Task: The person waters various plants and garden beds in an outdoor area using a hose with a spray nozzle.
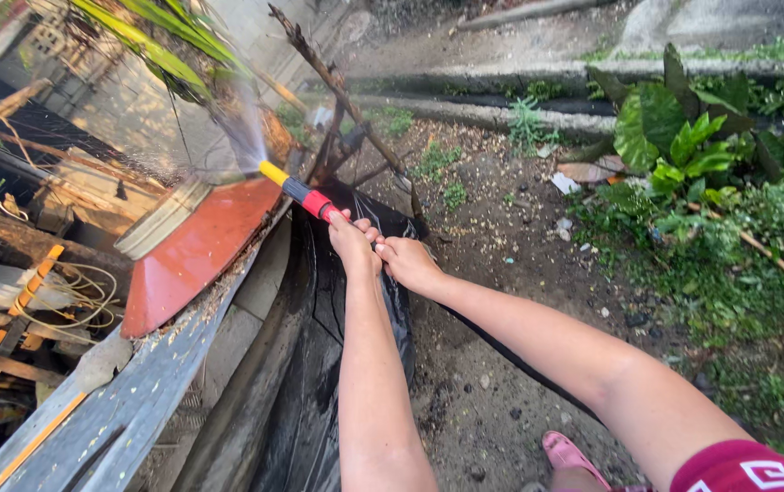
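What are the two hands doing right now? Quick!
Left hand: closed around the red-and-yellow plastic hose nozzle, which is spraying water.
Right hand: closed just behind the left hand; what it grips cannot be told.

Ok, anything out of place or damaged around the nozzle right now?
Left hand grips the red-and-yellow spray nozzle, right hand beside it. A bare dead branch juts up behind, and litter scraps lie on the soil. No damage is visible.
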